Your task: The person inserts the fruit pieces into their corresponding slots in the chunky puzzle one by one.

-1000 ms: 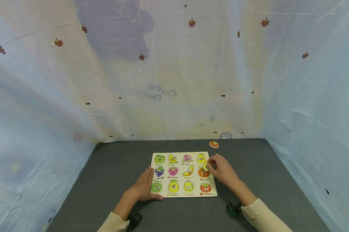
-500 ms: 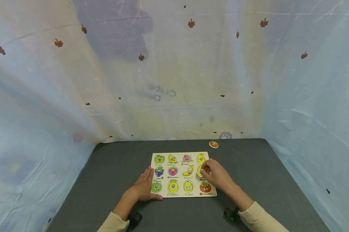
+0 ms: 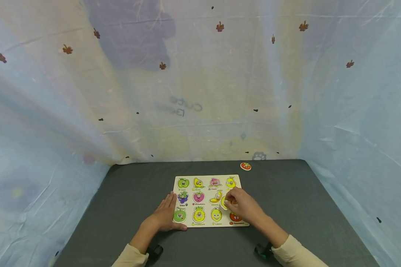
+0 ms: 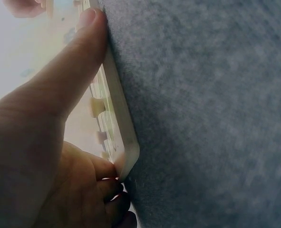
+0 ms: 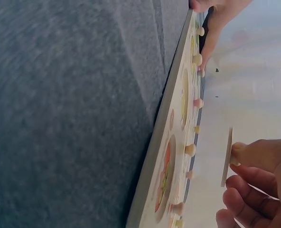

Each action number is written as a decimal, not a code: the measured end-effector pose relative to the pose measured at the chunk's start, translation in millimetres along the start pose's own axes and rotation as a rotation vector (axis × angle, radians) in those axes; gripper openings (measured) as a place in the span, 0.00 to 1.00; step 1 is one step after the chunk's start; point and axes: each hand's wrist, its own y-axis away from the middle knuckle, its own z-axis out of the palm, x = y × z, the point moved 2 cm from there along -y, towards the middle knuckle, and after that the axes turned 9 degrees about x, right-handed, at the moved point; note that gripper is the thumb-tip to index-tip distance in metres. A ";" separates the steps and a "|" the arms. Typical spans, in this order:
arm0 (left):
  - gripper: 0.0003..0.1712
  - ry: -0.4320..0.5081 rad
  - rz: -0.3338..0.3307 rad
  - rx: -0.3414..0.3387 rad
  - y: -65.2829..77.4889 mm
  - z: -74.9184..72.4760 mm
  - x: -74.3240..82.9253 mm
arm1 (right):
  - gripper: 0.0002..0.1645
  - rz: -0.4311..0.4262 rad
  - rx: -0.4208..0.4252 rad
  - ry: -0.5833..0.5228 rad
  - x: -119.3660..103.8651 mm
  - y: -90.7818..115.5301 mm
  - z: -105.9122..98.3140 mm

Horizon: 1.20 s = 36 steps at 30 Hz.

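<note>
A wooden fruit puzzle board [image 3: 208,211] lies on the dark cloth, with knobbed fruit pieces in most of its recesses. My left hand [image 3: 167,213] rests against its near left corner, straight fingers along the left side and thumb on the front edge. Between the thumb and fingers of my right hand [image 3: 246,205] is a round yellow puzzle piece [image 3: 223,203], pinched by its knob. In the right wrist view this piece [image 5: 227,156] shows edge-on, apart from the board's surface. The lemon recess [image 3: 216,214] and the red persimmon recess [image 5: 164,180] hold no pieces.
A red-orange puzzle piece [image 3: 245,166] lies on the table behind the board's far right corner. The table's grey cloth [image 3: 137,193] reaches back to a patterned curtain [image 3: 200,92] that hangs behind and on both sides.
My right hand has carried the yellow piece from the board's right edge leftward and nearer to me, over the board between the banana and lemon places. The left hand stays where it was.
</note>
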 end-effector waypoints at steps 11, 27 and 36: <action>0.80 -0.002 0.015 0.011 0.6 -0.2 0.1 | 0.06 -0.073 -0.076 -0.060 -10.8 1.0 7.1; 0.85 0.065 0.037 -0.009 -0.1 4.3 -4.6 | 0.07 -0.109 -0.216 -0.048 -11.0 -0.1 27.8; 0.83 0.069 0.029 -0.012 1.1 0.2 -1.8 | 0.07 -0.123 -0.231 -0.039 -7.0 -2.4 35.8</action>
